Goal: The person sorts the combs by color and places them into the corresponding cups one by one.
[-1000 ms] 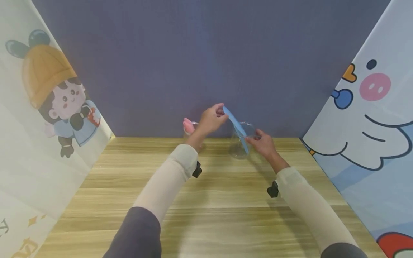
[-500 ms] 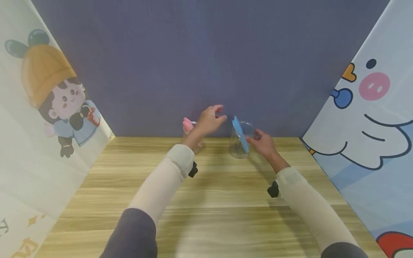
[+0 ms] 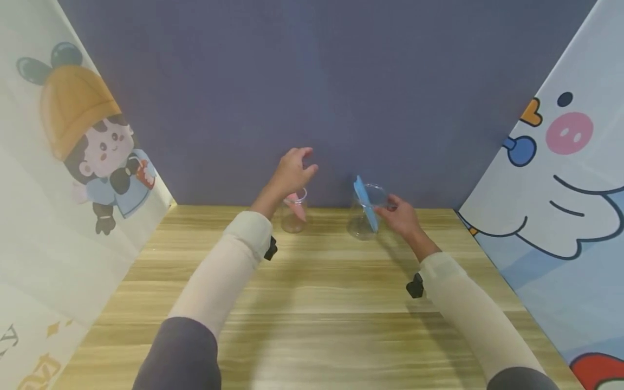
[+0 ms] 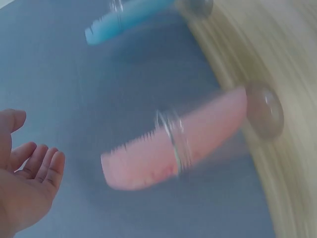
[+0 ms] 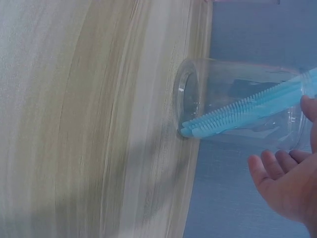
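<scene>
Blue combs (image 5: 247, 111) lean inside a clear cup (image 3: 361, 227), their upper ends above its rim. My right hand (image 3: 401, 216) holds the cup's right side by the rim, thumb over the rim in the right wrist view and fingertips right at the wall. To the left, a second clear cup (image 3: 294, 221) has a pink comb (image 4: 148, 161) slanting in it, blurred in the left wrist view. My left hand (image 3: 291, 172) is in the air above that cup, thumb and fingers apart, with nothing in it. The left forearm partly covers the pink comb in the head view.
Both cups stand near the back edge of the wood-grain table (image 3: 312, 303), close to a dark grey-blue back panel (image 3: 312, 81). Side panels with cartoon prints, a child in an orange hat (image 3: 104, 146) and a white figure (image 3: 560, 179), flank the table.
My left hand let go of a blue comb, which dropped lower into the right cup. It then moved left, above the pink comb's cup. My right hand has stayed at its cup.
</scene>
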{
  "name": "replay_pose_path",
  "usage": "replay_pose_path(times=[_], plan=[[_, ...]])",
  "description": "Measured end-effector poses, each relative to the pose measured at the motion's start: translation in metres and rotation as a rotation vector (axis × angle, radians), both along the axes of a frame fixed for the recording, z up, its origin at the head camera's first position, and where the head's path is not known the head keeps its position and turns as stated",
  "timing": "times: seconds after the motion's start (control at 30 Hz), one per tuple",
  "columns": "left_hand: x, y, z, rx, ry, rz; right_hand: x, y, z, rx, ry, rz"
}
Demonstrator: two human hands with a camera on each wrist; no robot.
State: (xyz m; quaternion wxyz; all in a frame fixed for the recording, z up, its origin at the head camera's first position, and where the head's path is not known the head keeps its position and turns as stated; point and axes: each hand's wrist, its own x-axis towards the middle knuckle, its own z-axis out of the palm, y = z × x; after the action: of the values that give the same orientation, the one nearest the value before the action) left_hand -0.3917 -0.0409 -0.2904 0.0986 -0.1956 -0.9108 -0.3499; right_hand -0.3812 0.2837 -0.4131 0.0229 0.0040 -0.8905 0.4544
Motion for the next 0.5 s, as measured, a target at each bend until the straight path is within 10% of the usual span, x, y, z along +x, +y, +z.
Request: replay_pose_path(times=[0.5], plan=[[-0.006, -0.082, -0.004, -0.212, -0.011, 0.176, 0.000, 0.012, 0.012, 0.085, 0.054, 0.022]])
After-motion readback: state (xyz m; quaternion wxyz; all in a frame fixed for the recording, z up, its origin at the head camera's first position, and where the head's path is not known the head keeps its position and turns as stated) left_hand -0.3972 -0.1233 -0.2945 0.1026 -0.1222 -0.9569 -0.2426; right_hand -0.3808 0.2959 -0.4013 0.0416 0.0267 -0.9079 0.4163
